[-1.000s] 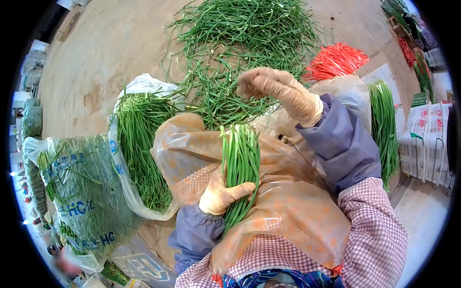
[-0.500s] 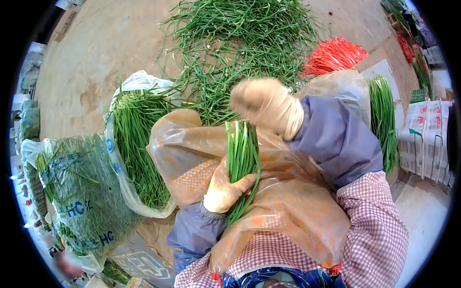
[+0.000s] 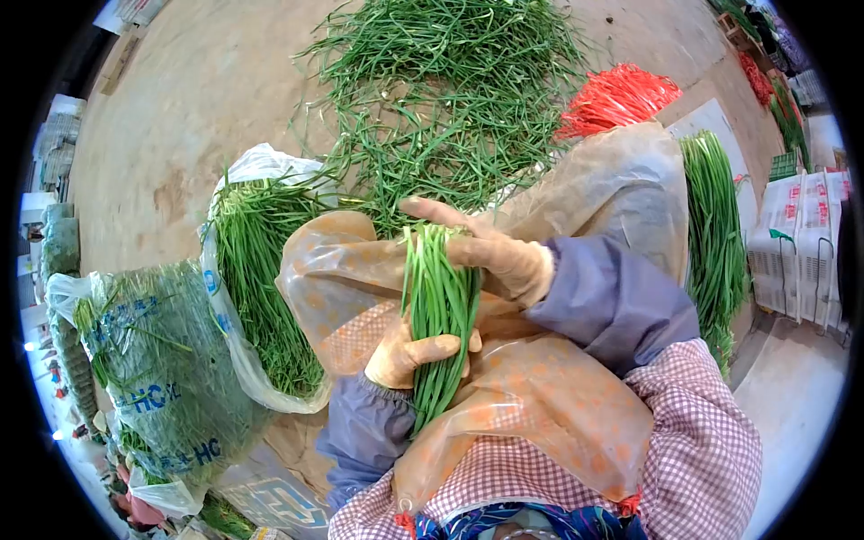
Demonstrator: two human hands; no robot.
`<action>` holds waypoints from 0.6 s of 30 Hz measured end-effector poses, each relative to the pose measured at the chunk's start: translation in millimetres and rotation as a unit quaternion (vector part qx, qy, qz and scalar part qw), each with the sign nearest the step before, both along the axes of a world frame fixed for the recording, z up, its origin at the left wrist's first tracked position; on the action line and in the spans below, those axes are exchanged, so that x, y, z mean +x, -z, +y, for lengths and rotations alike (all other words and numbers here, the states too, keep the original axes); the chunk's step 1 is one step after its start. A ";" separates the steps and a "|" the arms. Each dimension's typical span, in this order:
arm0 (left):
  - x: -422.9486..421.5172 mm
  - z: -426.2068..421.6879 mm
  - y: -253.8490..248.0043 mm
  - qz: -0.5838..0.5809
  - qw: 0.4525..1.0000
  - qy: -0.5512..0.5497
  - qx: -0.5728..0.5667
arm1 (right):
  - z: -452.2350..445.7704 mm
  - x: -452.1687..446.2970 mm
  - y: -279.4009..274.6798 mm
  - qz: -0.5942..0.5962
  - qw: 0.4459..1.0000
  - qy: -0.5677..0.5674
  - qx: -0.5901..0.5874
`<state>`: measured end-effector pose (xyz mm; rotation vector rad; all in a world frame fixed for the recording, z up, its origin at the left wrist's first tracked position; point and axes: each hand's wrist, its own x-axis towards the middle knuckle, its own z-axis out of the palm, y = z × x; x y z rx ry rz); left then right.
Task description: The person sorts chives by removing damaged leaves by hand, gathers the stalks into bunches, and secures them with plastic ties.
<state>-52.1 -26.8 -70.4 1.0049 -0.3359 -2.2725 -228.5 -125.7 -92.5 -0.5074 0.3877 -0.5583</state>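
Observation:
My left hand (image 3: pixel 418 353), in a pale glove, is closed around a bunch of garlic chives (image 3: pixel 439 292) with its fingers across the lower part. The bunch stands nearly upright over my lap, its pale cut ends at the top. At that top end is my gloved right hand (image 3: pixel 495 252), one finger stretched out behind the ends and another digit lying across the front, so the bunch sits between them. A translucent plastic apron (image 3: pixel 540 387) with orange spots covers my lap under both hands.
Loose green leaves (image 3: pixel 450 117) lie heaped on the floor ahead, beside a pile of red ties (image 3: pixel 621 97). To the left stand an open bag of chives (image 3: pixel 261 270) and a wrapped bale (image 3: pixel 166 378). On the right are more chives (image 3: pixel 711 216) and white crates (image 3: pixel 796 252).
My right hand has come down from above the bunch onto its top end. My left hand and the bunch have shifted slightly left, and the left fingers have wrapped further around.

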 end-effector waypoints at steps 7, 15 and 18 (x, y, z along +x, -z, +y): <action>2.3 -7.9 -9.7 0.027 0.998 0.046 -0.023 | -18.1 21.8 -18.1 0.010 1.000 0.027 -0.001; 14.0 -1.4 -19.4 -0.072 0.989 0.122 -0.034 | -128.6 -100.4 -24.5 -0.038 0.945 0.316 -0.081; 21.2 0.6 -34.5 -0.136 0.979 0.143 -0.054 | -131.7 -123.2 -42.2 -0.042 0.934 0.337 -0.109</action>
